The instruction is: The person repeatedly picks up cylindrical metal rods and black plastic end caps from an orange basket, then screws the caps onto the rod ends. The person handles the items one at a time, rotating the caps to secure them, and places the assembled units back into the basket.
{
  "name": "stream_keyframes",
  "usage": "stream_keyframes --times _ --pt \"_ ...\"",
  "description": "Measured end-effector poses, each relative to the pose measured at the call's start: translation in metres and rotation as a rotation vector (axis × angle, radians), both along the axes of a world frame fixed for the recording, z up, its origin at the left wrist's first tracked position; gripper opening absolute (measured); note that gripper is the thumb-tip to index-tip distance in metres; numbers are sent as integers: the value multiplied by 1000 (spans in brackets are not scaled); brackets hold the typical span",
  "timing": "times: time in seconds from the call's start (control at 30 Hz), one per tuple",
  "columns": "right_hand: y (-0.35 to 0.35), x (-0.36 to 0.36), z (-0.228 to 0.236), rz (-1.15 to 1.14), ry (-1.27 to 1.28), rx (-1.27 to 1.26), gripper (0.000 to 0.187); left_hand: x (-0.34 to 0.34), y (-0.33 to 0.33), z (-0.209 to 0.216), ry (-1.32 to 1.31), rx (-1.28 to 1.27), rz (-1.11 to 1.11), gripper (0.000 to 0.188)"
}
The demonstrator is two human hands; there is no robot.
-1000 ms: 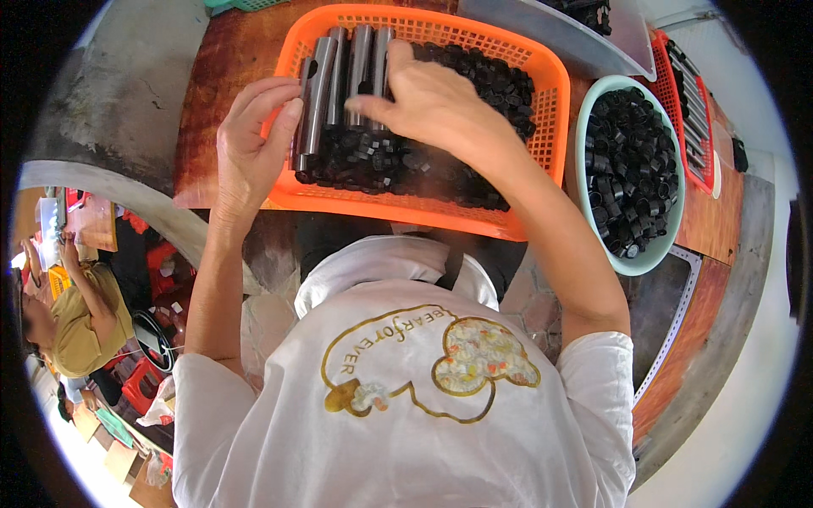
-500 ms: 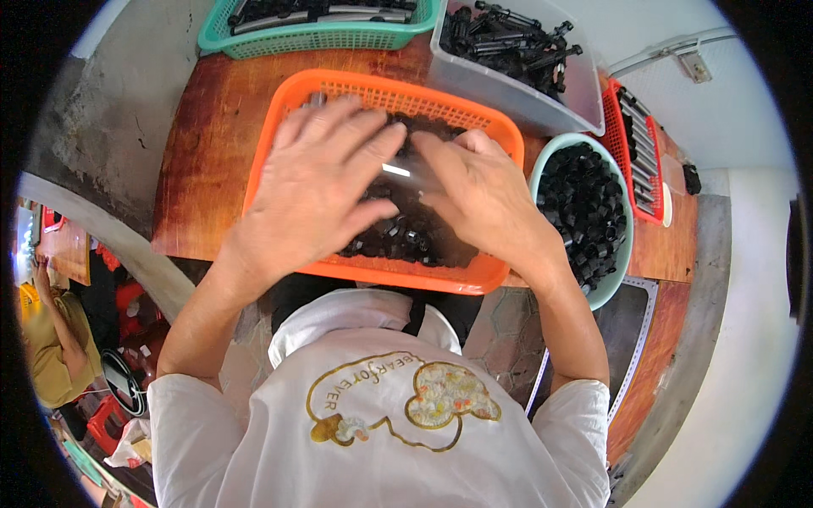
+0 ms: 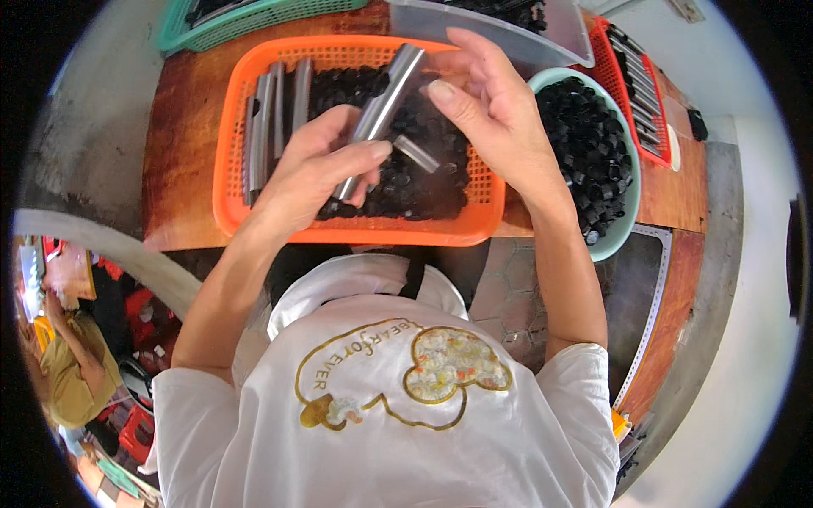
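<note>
Metal tube (image 3: 392,91): tilted above the orange basket (image 3: 360,230), upper end leaning right.
My left hand (image 3: 322,159): wrapped around the tube's lower part.
My right hand (image 3: 500,114): spread near the upper end, thumb apart from fingers.
Tube slip: possible, I judge; the low grip leaves the upper end unsupported.
Black parts (image 3: 423,195): beneath; a dropped tube could scatter them.
Half a second earlier: my left hand was spread over the basket; now it grips.
</note>
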State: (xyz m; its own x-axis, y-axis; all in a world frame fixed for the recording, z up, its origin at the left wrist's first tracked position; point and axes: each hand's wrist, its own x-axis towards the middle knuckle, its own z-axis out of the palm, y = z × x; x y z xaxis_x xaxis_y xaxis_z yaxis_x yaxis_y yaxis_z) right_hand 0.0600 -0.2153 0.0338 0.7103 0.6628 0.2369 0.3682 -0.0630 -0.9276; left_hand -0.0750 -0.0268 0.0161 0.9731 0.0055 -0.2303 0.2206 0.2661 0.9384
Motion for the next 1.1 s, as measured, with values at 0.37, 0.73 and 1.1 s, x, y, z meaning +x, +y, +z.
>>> stream_keyframes --times 0.37,0.73,1.1 --pt "11 9 -20 16 161 103 33 0 -6 -11 -43 59 106 44" --pt "5 7 -47 -17 -681 -888 35 20 10 -29 -166 -296 309 27" --pt "-57 55 2 -243 -566 -488 17 36 -3 -23 -109 -272 389 32"
